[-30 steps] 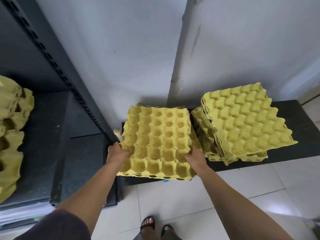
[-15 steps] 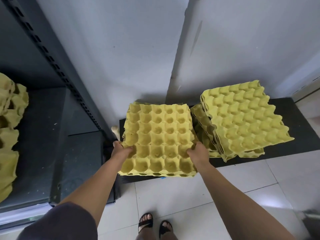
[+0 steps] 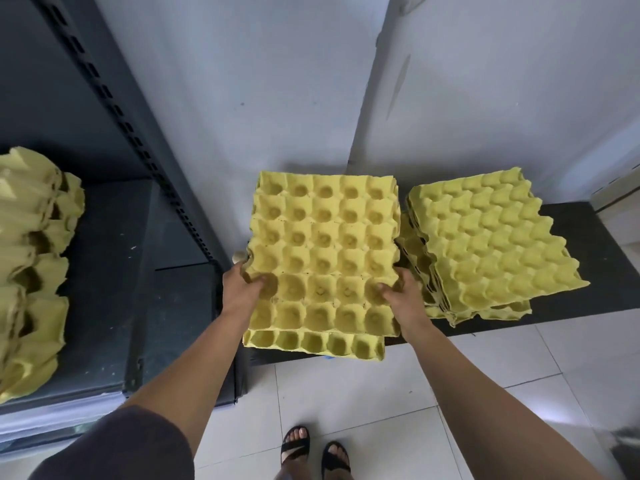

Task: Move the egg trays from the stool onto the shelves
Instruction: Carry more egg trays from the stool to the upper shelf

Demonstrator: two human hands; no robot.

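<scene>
Leftward, post [image 3: 138,150] between held trays [image 3: 322,251] and shelf [image 3: 110,271]

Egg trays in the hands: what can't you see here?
Head view:
- the held trays: how many there are; the top one covers the rest.
- the left hand and right hand: fingers hidden beneath those trays.
- the shelf trays: cut off by the left edge.
- the stool: legs hidden under its top.

No readable text, label, brand, number or sign anywhere in view.
</scene>
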